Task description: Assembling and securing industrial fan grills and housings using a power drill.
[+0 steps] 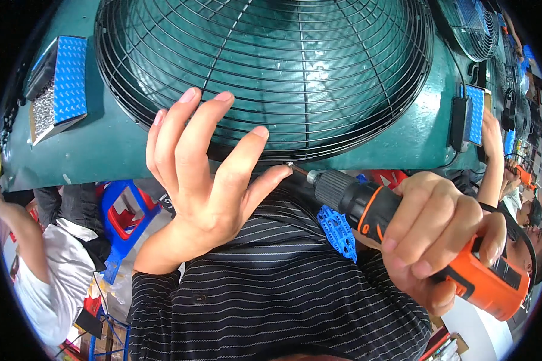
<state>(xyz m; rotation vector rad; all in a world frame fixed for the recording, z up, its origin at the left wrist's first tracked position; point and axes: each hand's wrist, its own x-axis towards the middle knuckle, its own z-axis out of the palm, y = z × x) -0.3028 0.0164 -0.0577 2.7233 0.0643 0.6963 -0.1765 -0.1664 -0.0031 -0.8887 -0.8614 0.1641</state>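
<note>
A round black wire fan guard lies on the green table in front of me. My left hand is open at its near rim, fingers spread over the wires. Its thumb tip is close beside a small silvery screw at the bit's end; whether they touch, I cannot tell. My right hand is wrapped round an orange and black power screwdriver, whose bit points left toward the guard's near rim.
A blue-patterned box of small metal screws stands at the left, and another blue-patterned box at the right. The green table ends just in front of me. A blue plastic chair and co-workers are at both sides.
</note>
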